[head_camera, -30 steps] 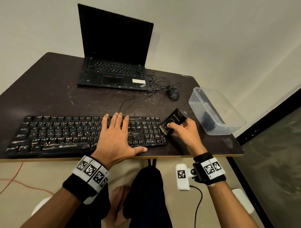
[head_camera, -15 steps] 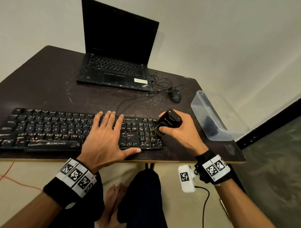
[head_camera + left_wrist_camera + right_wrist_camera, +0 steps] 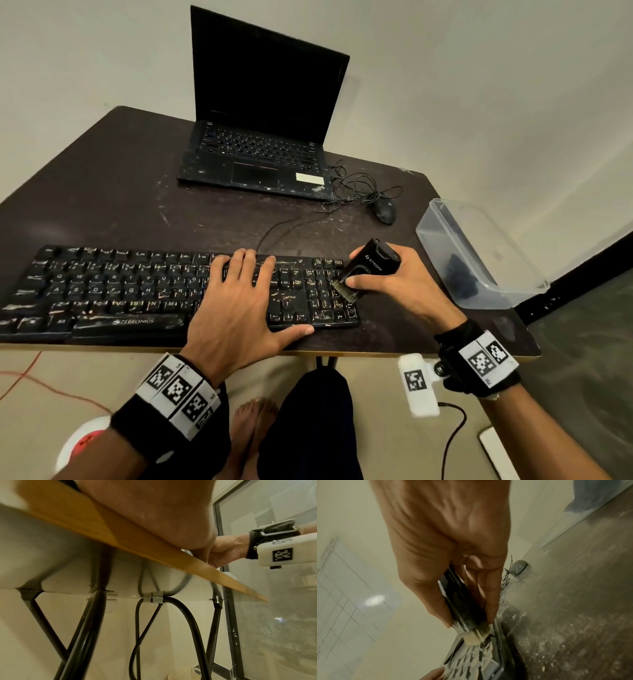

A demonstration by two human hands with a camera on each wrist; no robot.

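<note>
A black keyboard [image 3: 102, 294] lies along the front of the dark table [image 3: 102, 198]. My left hand [image 3: 239, 301] rests flat on its right half, fingers straight and thumb out by the front edge. My right hand [image 3: 404, 287] grips a small black brush tool [image 3: 368, 269], tilted, with its pale bristles [image 3: 344, 293] down on the keys of the number pad. In the right wrist view the thumb and fingers clamp the black brush tool [image 3: 462, 605] and its bristles [image 3: 474, 635] touch the keyboard [image 3: 476, 660]. The left wrist view shows only my left palm [image 3: 154, 513] over the table edge [image 3: 120, 539].
An open black laptop [image 3: 260, 154] stands at the back. A black mouse [image 3: 385, 209] with a tangled cable lies to its right. A clear plastic tub [image 3: 479, 253] holding something dark sits at the table's right edge. The table's black legs [image 3: 82, 628] are below; my knee [image 3: 308, 428] is under the front edge.
The brush in my right hand has shifted a little left and down over the number pad. My left hand stays flat on the keys. The head camera has moved slightly.
</note>
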